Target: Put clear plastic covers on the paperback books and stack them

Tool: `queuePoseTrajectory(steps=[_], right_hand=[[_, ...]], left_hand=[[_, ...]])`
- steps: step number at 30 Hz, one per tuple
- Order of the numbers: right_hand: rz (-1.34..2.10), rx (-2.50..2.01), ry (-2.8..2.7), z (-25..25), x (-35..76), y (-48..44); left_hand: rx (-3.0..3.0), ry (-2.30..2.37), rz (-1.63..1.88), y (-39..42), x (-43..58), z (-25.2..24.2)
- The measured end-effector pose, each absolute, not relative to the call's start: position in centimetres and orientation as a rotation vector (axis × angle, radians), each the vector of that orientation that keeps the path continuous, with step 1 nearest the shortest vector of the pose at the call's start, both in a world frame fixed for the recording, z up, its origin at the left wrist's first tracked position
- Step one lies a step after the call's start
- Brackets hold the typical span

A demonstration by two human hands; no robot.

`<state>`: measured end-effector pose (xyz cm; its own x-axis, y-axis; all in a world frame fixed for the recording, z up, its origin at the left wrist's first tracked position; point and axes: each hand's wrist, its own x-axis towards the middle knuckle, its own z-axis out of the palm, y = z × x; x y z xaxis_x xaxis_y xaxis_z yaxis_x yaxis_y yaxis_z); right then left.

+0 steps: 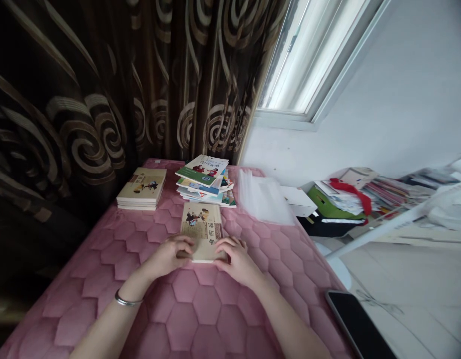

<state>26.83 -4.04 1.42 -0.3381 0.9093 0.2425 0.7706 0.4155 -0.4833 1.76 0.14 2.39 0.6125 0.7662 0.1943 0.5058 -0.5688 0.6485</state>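
A tan book [202, 227] with small painted figures and dark lettering lies flat on the pink quilted cover, its lettering turned away from upright. My left hand [174, 255] has its curled fingers at the book's left near edge, and a silver bangle circles that wrist. Along the opposite edge, my right hand [236, 258] grips the near right corner with bent fingers over the cover. Parts of both thumbs and the book's near corners are hidden. Further left sits a neat stack of similar tan books [142, 189].
Behind the book is an uneven pile of colourful booklets [206, 174]. Clear plastic sleeves [264, 197] lie to its right, near a white box [298, 199]. A black phone [359, 324] rests at the right edge. Patterned curtains [193, 75] hang behind; papers fill a green-and-black container [328, 209].
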Motion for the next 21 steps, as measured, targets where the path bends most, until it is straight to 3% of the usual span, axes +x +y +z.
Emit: queuePoseTrajectory(steps=[10,21], right_hand=[[0.565,-1.313,-2.222,0.5,29.7,-4.6],[0.45,-1.266,-2.221,1.1,29.0,-5.0]], left_hand=[[1.903,0.935,0.507,0.3,-0.4,2.8],[1.953,0.906,0.478,0.1,0.0,2.9]])
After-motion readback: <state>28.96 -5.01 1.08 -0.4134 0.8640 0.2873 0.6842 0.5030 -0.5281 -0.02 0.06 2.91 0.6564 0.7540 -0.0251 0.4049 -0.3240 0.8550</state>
